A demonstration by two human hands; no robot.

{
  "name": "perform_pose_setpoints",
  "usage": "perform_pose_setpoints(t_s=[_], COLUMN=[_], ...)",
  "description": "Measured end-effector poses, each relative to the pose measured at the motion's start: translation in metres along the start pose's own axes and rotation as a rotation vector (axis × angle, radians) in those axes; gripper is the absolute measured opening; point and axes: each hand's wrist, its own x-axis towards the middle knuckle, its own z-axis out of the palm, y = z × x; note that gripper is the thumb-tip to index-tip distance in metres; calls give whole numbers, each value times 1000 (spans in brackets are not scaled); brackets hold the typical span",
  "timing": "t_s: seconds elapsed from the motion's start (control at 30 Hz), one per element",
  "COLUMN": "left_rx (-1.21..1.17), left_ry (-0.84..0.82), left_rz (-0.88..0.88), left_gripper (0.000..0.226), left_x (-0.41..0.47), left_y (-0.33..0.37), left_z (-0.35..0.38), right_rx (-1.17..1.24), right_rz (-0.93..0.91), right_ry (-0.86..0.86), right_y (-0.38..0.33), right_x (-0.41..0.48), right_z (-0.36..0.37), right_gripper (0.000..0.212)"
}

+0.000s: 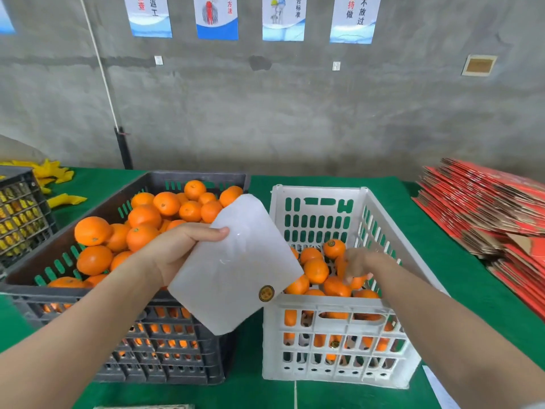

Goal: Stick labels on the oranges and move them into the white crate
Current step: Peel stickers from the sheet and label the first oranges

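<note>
Holding a white label sheet tilted above the gap between the two crates, the left hand pinches its upper left edge with the thumb on top and the fingers hidden behind. One round gold-and-black label sits near the sheet's lower right edge. The right hand reaches down into the white crate, blurred, its fingers loosely spread just over the oranges lying there; whether it grips one I cannot tell. One orange at the back of that crate shows a dark round label on top. The dark crate to the left is heaped with unlabelled oranges. Both crates stand side by side on the green table. Flattened red cartons are stacked on the table's right side, and yellow scraps lie at the far left beside another dark crate.
</note>
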Motion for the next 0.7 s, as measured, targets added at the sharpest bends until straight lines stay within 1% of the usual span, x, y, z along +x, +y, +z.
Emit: perform_pose_setpoints(t_s=[0.03,0.07,0.1,0.13,0.17,0.23,0.27,0.3,0.33,0.4,0.43,0.5,0.6,0.7], left_rx=[-14,-31,-51,-72,-88,-139,-169,-200,-229,-269,-279,-278,-271,-256], left_ry=[23,43,57,70,83,121,141,156,166,175,176,178,185,194], left_rz=[10,21,32,45,59,86,98,111,127,170,178,152,129,123], left_gripper=[31,31,32,32,32,31,30,31,32,31,31,35,39,38], left_x=[0,0,0,-2,-3,-3,-4,-4,-4,-5,-5,-6,-9,-17], left_y=[0,0,-1,-1,0,2,4,6,7,8,7,5,1,0], left_z=[-2,-3,-3,-2,-2,-1,-2,-3,-4,-7,-7,-8,-8,-9], right_rx=[-92,-119,-81,19,185,653,879,1053,1160,1259,1299,1388,1449,1456], right_rz=[22,12,-23,-84,-162,-355,-455,-551,-637,-759,-790,-817,-801,-782], right_ry=[0,32,85,171,312,615,679,666,602,473,412,320,312,265], right_y=[2,4,2,-5,-13,-36,-48,-59,-69,-84,-90,-100,-110,-113], right_x=[6,11,13,5,-1,-29,-49,-69,-89,-121,-132,-143,-147,-150], right_z=[1,1,0,-3,-7,-13,-13,-11,-6,6,11,17,19,24], right_gripper=[66,66,65,62,57,33,18,11,10,11,11,18,30,35])
